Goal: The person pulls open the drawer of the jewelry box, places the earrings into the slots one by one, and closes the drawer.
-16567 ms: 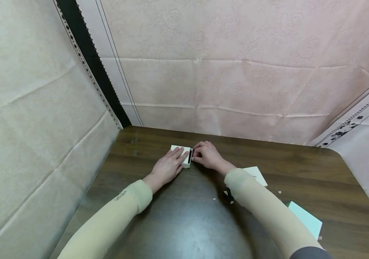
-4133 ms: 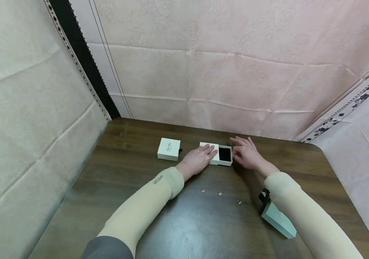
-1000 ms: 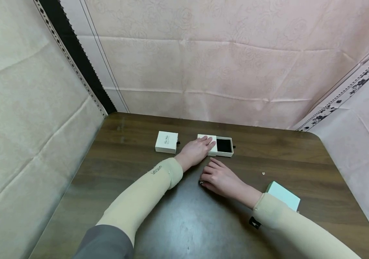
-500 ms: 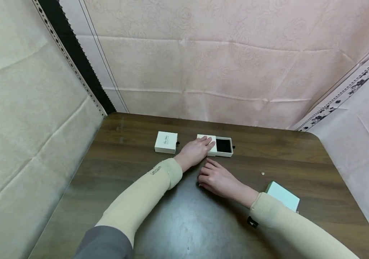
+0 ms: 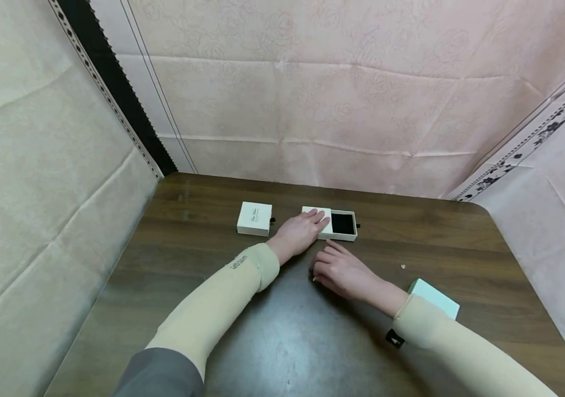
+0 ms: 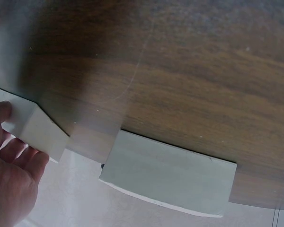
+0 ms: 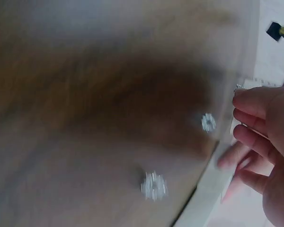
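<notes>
A white drawer box (image 5: 344, 237) lies at the back of the table, its tray slid partly out to the right and showing a black lining. My left hand (image 5: 298, 234) holds its sleeve, palm over the top; in the left wrist view the thumb and fingers curl on its sides. Just in front of the tray, my right hand (image 5: 343, 273) hovers low. In the right wrist view, its thumb and finger pinch a tiny sparkly earring (image 7: 239, 87). Two more sparkly earrings (image 7: 154, 186) lie on the table below, blurred.
A second white box (image 5: 254, 219), lettered on top and with a black tab, stands shut to the left. A mint-green box (image 5: 436, 298) sits at right beside my right forearm. One small shiny piece (image 5: 403, 267) lies on the table (image 5: 262, 353) behind it.
My right hand has left the tray's pull end for the tabletop in front, and just now shifted slightly right and up. The tray came out of its sleeve earlier. The left hand stays put.
</notes>
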Motion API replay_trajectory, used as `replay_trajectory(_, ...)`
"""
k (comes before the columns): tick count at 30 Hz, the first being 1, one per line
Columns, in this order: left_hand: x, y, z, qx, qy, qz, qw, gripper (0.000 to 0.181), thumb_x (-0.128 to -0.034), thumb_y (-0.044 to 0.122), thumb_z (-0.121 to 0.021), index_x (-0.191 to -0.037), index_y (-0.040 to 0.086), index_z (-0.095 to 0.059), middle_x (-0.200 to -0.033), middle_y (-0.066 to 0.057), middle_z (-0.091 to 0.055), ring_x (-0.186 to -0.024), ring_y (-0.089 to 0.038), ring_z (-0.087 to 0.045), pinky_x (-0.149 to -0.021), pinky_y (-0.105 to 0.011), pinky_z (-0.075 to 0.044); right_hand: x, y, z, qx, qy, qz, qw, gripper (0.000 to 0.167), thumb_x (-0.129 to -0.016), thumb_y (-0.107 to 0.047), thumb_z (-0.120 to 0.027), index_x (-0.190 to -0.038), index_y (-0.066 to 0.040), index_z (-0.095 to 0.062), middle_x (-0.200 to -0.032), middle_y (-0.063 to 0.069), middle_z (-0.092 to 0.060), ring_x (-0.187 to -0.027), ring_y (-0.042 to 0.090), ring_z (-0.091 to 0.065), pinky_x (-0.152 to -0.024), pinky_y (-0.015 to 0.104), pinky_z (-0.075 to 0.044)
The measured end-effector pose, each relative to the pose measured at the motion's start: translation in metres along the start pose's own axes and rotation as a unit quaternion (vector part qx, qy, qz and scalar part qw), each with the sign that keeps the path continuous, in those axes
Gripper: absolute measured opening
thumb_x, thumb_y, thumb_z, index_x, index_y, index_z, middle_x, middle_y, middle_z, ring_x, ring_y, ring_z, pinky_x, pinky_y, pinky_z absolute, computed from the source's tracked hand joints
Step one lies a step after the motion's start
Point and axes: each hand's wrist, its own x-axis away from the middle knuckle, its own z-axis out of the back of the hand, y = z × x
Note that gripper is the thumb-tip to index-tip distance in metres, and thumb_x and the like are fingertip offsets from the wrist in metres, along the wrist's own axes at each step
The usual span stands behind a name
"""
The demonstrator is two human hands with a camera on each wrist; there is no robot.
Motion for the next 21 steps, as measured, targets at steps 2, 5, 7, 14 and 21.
replay_trajectory(2,0.0,0.0,0.0,0.003,0.006,-0.002,1.0,0.05,-0.1164,0.022,-0.047,-0.165,0.016,-0.043,-0.17,-0.008,-0.04,-0.158,-0.025,-0.036,-0.123,-0.037,-0.04,0.004,0.007,0.007,-0.008,0.005,-0.012,0.9999,0.011,-0.091,-0.011,-0.085,-0.092,-0.014,-0.075,-0.099,0.0,-0.07,-0.103,0.025,-0.067,-0.115,0.064,-0.045)
replay_trajectory(5,0.0,-0.001,-0.001,0.003,0.011,-0.005,0.9999,0.05,-0.1159,0.023,-0.049,-0.165,0.015,-0.044,-0.17,-0.008,-0.04,-0.158,-0.026,-0.037,-0.123,-0.037,-0.039,0.011,0.022,0.019,-0.013,0.021,-0.027,0.9993,0.012,-0.089,-0.008,-0.085,-0.093,-0.012,-0.075,-0.101,0.003,-0.071,-0.106,0.029,-0.068,-0.114,0.066,-0.044)
replay_trajectory(7,0.0,-0.001,-0.002,0.002,0.013,-0.006,0.9999,0.05,-0.1155,0.023,-0.05,-0.165,0.015,-0.044,-0.17,-0.008,-0.041,-0.158,-0.025,-0.037,-0.123,-0.037,-0.04,0.015,0.034,0.027,-0.016,0.035,-0.038,0.9985,0.013,-0.088,-0.007,-0.085,-0.092,-0.011,-0.074,-0.103,0.006,-0.071,-0.108,0.033,-0.069,-0.114,0.069,-0.042)
replay_trajectory(14,0.0,-0.001,-0.002,-0.001,0.009,-0.004,1.0,0.052,-0.1148,0.023,-0.052,-0.165,0.016,-0.044,-0.17,-0.008,-0.041,-0.158,-0.025,-0.037,-0.123,-0.037,-0.039,0.017,0.074,0.051,-0.01,0.079,-0.073,0.9941,0.017,-0.082,0.006,-0.085,-0.087,-0.006,-0.073,-0.106,0.014,-0.073,-0.099,0.035,-0.067,-0.101,0.061,-0.052)
replay_trajectory(21,0.0,0.0,-0.001,-0.005,0.004,-0.002,1.0,0.051,-0.115,0.023,-0.052,-0.165,0.016,-0.044,-0.17,-0.008,-0.041,-0.158,-0.024,-0.037,-0.125,-0.036,-0.037,0.009,0.096,0.061,-0.009,0.074,-0.095,0.9927,0.013,-0.087,0.001,-0.085,-0.089,-0.005,-0.074,-0.111,0.018,-0.072,-0.101,0.037,-0.064,-0.093,0.054,-0.054)
